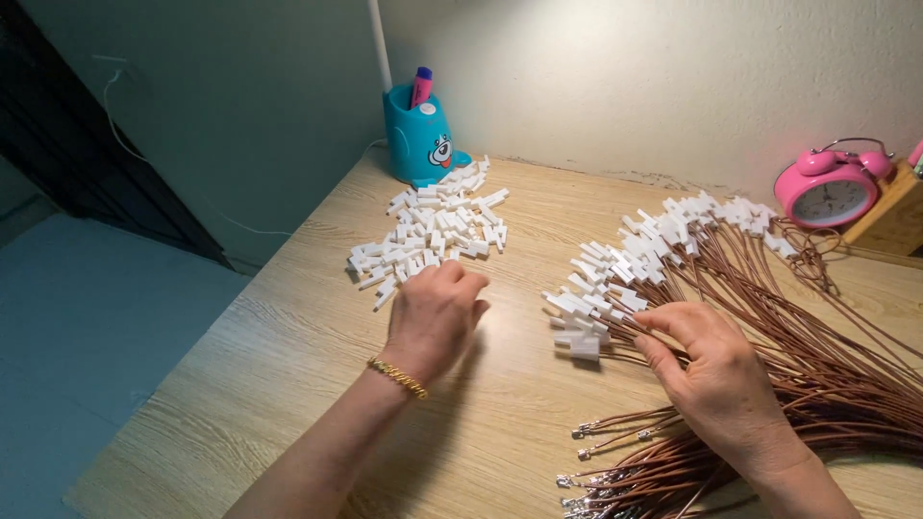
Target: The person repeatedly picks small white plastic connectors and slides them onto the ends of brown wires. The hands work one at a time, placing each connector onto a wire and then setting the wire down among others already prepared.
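My left hand [435,312], with a gold bracelet on the wrist, rests palm down at the near edge of a heap of small white plastic connector caps [435,226]; its fingers are curled over a few caps, and what they pinch is hidden. My right hand [716,370] lies on a fan of brown wires [817,346], fingertips touching the wires just behind their white capped ends [615,274]. A second bunch of brown wires with bare metal terminals [615,452] lies under and in front of that hand.
A light wooden tabletop [288,365] holds everything. A teal pen holder with a pink marker [420,135] stands at the back by the wall, a white lamp pole behind it. A pink twin-bell alarm clock [829,187] sits far right beside a wooden block [894,216].
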